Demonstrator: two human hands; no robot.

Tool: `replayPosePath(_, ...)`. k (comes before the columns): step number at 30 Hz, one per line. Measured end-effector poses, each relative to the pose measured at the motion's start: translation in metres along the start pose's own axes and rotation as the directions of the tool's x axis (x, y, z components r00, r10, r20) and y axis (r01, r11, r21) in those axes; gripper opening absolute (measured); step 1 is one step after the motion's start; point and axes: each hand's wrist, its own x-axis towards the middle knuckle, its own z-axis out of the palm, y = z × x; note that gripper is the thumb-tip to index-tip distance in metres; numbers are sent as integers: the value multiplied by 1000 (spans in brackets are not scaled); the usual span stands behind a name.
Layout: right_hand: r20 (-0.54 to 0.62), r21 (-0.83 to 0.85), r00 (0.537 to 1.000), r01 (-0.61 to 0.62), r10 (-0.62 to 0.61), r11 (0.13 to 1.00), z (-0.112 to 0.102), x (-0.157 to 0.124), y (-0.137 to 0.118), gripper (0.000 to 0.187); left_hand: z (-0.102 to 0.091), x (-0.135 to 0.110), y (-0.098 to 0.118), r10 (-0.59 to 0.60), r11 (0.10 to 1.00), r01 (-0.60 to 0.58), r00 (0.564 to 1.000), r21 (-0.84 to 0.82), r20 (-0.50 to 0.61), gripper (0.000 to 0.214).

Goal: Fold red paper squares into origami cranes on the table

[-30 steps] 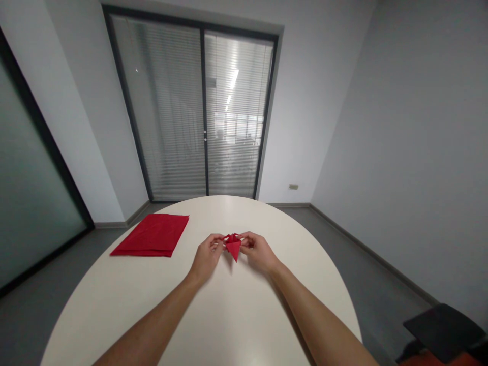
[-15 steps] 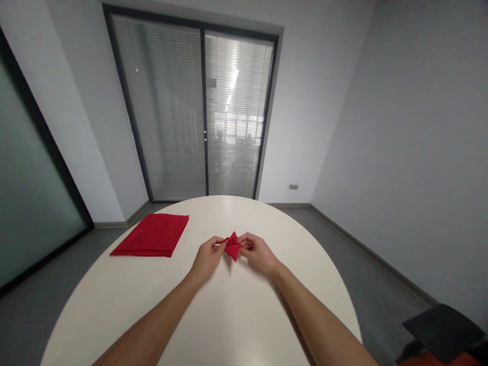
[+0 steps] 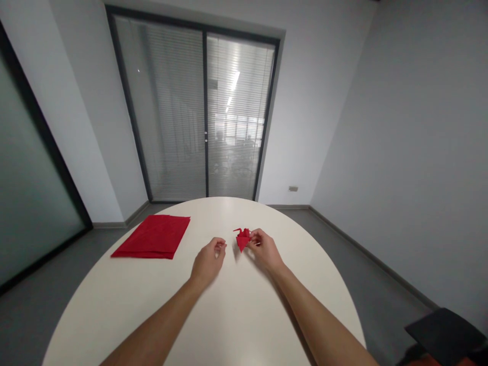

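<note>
A small red origami crane (image 3: 243,239) is held just above the table, its thin bent neck pointing left and a folded wing hanging down in front. My right hand (image 3: 265,249) pinches it from its right side between thumb and fingers. Left of the crane, a short gap away, my left hand (image 3: 209,260) has its fingers curled in toward the thumb, with nothing visible in them. On the left part of the round white table (image 3: 213,320) lies a stack of red paper sheets (image 3: 154,236), its layered edges slightly uneven.
Beyond the table stand glazed panels with blinds (image 3: 168,117) in a dark frame. A black chair part (image 3: 446,333) shows at the lower right. A wall socket (image 3: 293,188) sits low on the far wall.
My left hand has let go of the crane and drawn slightly away. My right hand has moved the crane a little to the right and turned it, so its neck now shows.
</note>
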Motion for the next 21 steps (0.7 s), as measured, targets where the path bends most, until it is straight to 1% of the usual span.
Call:
replayPosePath(2, -101, -57, 995, -14, 8, 998, -4, 4, 1, 24, -2, -2, 1, 54, 994, -57, 998, 92, 29, 15)
replayPosePath(5, -234, -126, 971, -72, 41, 989, -10, 11, 2, 22, -3, -4, 2, 110, 976, -124, 990, 180, 84, 20)
replayPosePath(8, -301, -193, 951, -140, 77, 971, -19, 20, 7, 14, -2, -2, 1, 116, 961, -141, 986, 238, 117, 23)
replayPosePath(12, -369, -292, 926, -193, 76, 937, -32, 38, 13, 10, -2, 3, -1, 98, 950, -135, 985, 282, 141, 22)
replayPosePath(16, -484, -341, 869, -295, 102, 893, -41, 60, 20, 14, -5, 7, -2, 100, 942, -141, 984, 303, 146, 23)
replayPosePath(21, -561, -354, 818, -378, 129, 855, -45, 85, 34, 17, -3, 13, -4, 103, 933, -147, 984, 328, 149, 23)
